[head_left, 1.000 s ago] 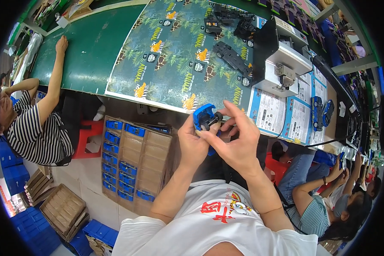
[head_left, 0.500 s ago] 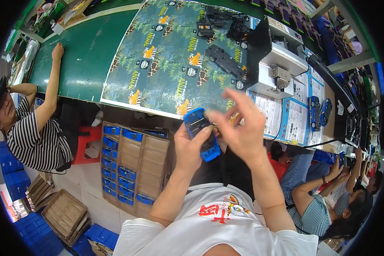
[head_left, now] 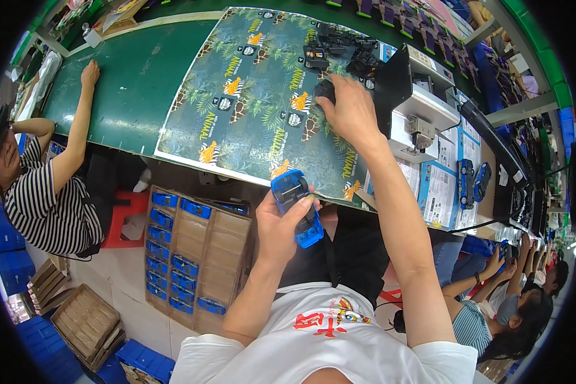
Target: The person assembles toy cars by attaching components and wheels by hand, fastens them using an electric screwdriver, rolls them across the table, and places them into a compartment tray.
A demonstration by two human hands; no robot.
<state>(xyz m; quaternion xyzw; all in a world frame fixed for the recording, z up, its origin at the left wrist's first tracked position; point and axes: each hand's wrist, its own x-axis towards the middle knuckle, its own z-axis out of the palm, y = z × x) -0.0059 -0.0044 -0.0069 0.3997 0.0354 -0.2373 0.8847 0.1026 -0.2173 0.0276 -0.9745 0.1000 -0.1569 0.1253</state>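
My left hand [head_left: 276, 229] grips a blue toy car body [head_left: 290, 187] just off the table's near edge. The hollow, dark inside of the body faces up, and my thumb lies across it. Out over the patterned sheet [head_left: 237, 121], my right hand [head_left: 355, 114] closes around a black toy car chassis [head_left: 324, 93]. Its fingers and palm hide most of the chassis; only the left end shows between thumb and fingers.
Black car parts [head_left: 339, 46] are heaped at the back. A metal machine [head_left: 424, 112] stands right of my hand, with blue cars [head_left: 465, 182] beyond. A compartmented cardboard tray [head_left: 224, 246] holding blue bodies sits lower left. Co-workers sit left and right; one person's hand [head_left: 89, 72] rests on the green table.
My right hand has left the blue car body and reached forward to the black chassis on the sheet. My left hand still holds the body, slightly lower and to the left.
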